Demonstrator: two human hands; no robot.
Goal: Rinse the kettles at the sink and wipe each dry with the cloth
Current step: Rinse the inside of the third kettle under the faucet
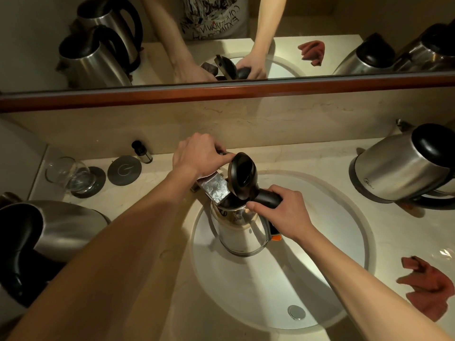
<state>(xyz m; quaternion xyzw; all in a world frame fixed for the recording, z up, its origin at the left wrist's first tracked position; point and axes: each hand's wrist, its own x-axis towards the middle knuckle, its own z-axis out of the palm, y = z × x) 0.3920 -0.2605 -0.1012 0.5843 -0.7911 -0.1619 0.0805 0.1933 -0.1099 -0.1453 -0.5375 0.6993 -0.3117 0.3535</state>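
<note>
Kettle in hand: a steel kettle [240, 232] stands upright inside the sink [344, 217], its open mouth tucked right under the tap spout [214, 190] so that water would fall straight in.
Lid: the black lid [242, 175] is tipped back on its hinge, clear of the spout, which leaves the opening free for filling.
Right hand: the right hand [283, 212] has its grip clamped round the black handle, steadying the kettle below the tap.
Left hand: the left hand [199, 155] rests on top of the tap behind the sink, fingers curled over what is probably the lever; the lever itself is hidden under the hand, and no running water can be made out.
Waiting kettles: one kettle [403, 166] lies tilted on the bench to the right of the sink, another [49, 232] sits to the left of the sink, near the camera.
Cloth: the reddish cloth [428, 289] lies crumpled on the bench just right of the sink, within reach of the right hand for drying.
Stage: rinsing looks only begun; wiping is not yet started.
</note>
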